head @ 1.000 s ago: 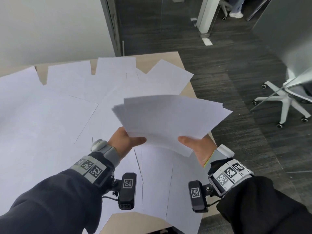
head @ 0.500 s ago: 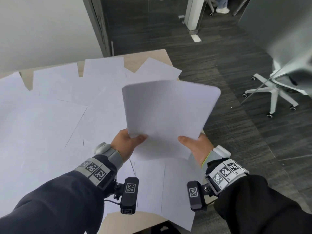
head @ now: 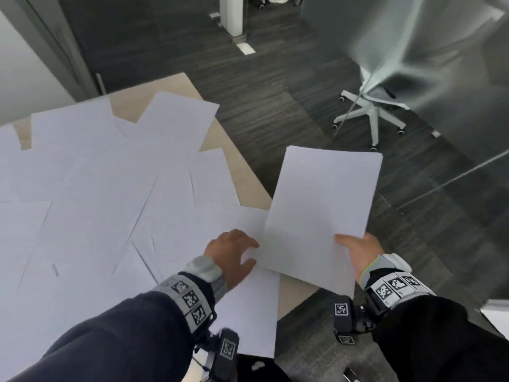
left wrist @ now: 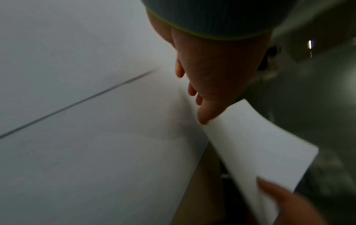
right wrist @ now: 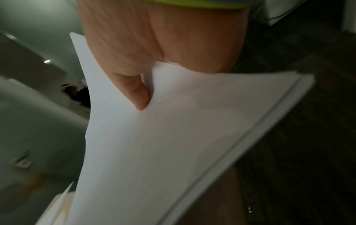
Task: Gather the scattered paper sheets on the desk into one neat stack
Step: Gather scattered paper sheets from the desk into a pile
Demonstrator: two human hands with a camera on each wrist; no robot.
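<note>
The right hand [head: 358, 252] is pinching the near right corner of a squared-up stack [head: 322, 216], thumb on top and the other fingers hidden under it; in the right wrist view the thumb is pressing the top sheet while the layered edges are lining up along the far side. The stack is hanging tilted off the right edge of the desk [head: 248, 175], its long axis running away from the hand, over the floor rather than the desktop.

The left hand [head: 231, 255] is holding nothing, fingers spread and relaxed. It is lying just to the left of the stack, over the loose sheet [head: 248, 312] closest to the body. In the left wrist view the fingertips [left wrist: 204, 115] are sitting right at the stack's near edge; whether they are touching it is hard to tell through the blur.

The next grab is probably turning on this: the remaining loose sheets [head: 96, 202] are all lying left of and beyond the left hand, overlapping at mixed angles, so the free left hand is nearer to them, and the nearest sheet is right under its palm. Its long axis is running roughly away from the body.

The desk is light wood, showing only in bare patches. Beyond it to the right, dark carpet [head: 275, 92] is spreading out, a white office chair base [head: 371, 117] is standing well apart, and glass partitions are rising behind.
</note>
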